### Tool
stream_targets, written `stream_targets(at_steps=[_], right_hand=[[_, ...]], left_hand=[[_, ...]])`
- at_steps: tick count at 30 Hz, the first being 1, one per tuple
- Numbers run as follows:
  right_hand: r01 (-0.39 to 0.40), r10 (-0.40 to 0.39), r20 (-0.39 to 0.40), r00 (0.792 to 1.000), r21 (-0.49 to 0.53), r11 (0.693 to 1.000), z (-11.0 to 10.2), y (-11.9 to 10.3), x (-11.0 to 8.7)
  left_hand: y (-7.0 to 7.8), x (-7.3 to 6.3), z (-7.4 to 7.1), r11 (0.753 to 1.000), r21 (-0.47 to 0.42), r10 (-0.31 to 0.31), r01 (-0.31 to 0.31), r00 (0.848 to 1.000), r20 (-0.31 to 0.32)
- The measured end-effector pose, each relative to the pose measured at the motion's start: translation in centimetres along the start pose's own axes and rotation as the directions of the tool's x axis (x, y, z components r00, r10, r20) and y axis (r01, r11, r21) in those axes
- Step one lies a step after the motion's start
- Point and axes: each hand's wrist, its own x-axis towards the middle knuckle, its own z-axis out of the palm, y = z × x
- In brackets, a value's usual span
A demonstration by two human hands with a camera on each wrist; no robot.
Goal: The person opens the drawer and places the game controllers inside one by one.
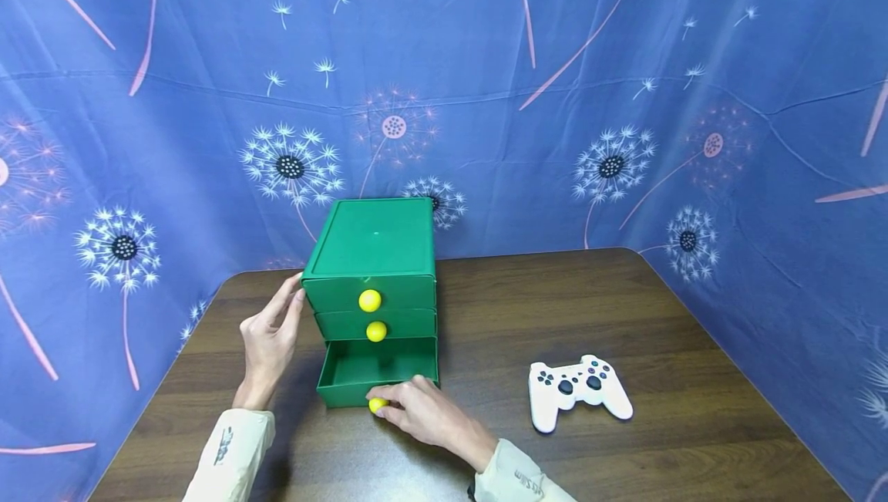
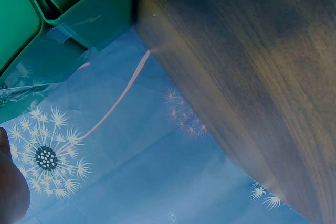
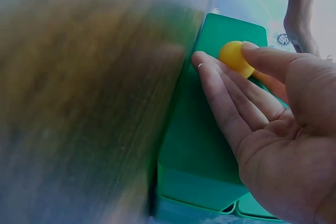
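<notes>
A green drawer cabinet [image 1: 375, 236] with three drawers stands on the table, a yellow ball knob on each drawer front. Its bottom drawer [image 1: 340, 395] is pulled out and shows a bare inside; the upper two are closed. My right hand [image 1: 430, 413] pinches the bottom drawer's yellow knob [image 3: 234, 59] between thumb and fingers, the other fingers lying along the drawer front in the right wrist view. At the cabinet's upper left front corner, my left hand [image 1: 269, 340] rests its fingertips against the side. Only a bit of that hand shows in the left wrist view.
A white game controller [image 1: 579, 390] lies on the brown wooden table [image 1: 513, 309], to the right of the cabinet. Blue cloth [image 1: 486, 155] with dandelion prints hangs behind the table and along both sides.
</notes>
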Motion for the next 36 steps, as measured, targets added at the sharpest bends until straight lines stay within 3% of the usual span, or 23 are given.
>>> stream_targets(at_steps=[17,36], right_hand=[[0.019,-0.019,0.01,1.0,-0.009,1.0,0.2,-1.0,-0.9],[0.047,-0.046,0.004,0.999,-0.031,0.998,0.4,-1.4,-1.4]], left_hand=[[-1.2,-0.5,-0.2,1.0,-0.003,-0.007,0.007,1.0,0.013],[-0.5,-0.2,-0.1,1.0,-0.014,0.003,-0.003,1.0,0.016]])
